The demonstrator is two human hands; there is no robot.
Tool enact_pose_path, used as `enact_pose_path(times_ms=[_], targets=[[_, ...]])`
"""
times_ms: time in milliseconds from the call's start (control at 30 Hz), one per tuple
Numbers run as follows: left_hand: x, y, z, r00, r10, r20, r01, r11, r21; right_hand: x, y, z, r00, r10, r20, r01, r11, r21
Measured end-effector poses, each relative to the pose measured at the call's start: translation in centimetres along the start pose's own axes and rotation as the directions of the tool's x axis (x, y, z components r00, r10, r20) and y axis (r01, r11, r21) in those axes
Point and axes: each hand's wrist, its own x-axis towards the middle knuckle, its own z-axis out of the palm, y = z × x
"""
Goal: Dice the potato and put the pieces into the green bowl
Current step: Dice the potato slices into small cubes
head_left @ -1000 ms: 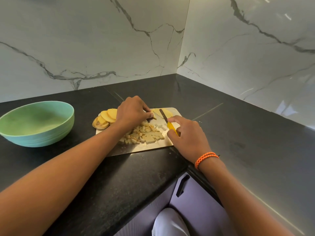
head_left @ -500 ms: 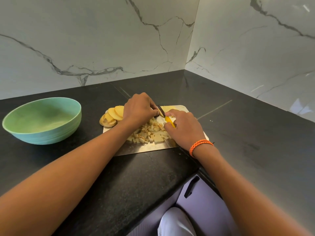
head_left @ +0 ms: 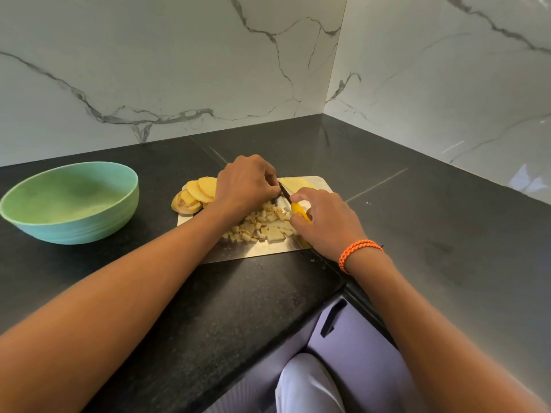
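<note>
A metal cutting board (head_left: 256,253) lies on the black counter. A heap of diced potato (head_left: 261,226) sits at its middle, round potato slices (head_left: 198,190) overlap at its left end, and a flat slice (head_left: 293,182) lies at its far edge. My left hand (head_left: 246,184) is curled over potato that it hides, fingertips against the knife blade. My right hand (head_left: 326,220) grips the yellow-handled knife (head_left: 298,210), whose dark blade points away toward the left fingers. The green bowl (head_left: 71,201) stands to the left, with nothing visible inside.
Marble walls meet in a corner behind the board. The counter's front edge runs just below the board, with a lilac cabinet door and black handle (head_left: 332,318) beneath. Bare black counter stretches to the right.
My right hand and the knife have drawn in toward my left hand, the blade now close against its fingertips. The camera has shifted slightly.
</note>
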Motion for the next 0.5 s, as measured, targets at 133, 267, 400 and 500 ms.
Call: enact_pose_path(times_ms=[133, 267, 400, 500], targets=[[-0.1, 0.1, 0.0, 1.0, 0.002, 0.02, -0.002, 1.0, -0.001, -2.5, 1.1, -1.0, 1.0, 0.01, -0.012, -0.01, 1.0, 0.016], [-0.1, 0.1, -0.1, 0.999, -0.012, 0.039, 0.013, 0.999, -0.043, -3.9, 1.3, -1.4, 1.0, 0.011, -0.029, -0.009, 0.999, 0.048], [-0.4, 0.2, -0.5, 0.999, -0.008, 0.038, 0.012, 0.994, -0.11, -3.0, 1.4, -2.3, 0.997, 0.023, -0.07, -0.015, 0.993, 0.119], [-0.4, 0.3, -0.8, 0.999, -0.018, 0.04, 0.023, 0.991, -0.13, -0.6, 2.7, -3.2, 0.993, 0.056, -0.106, -0.041, 0.989, 0.144]])
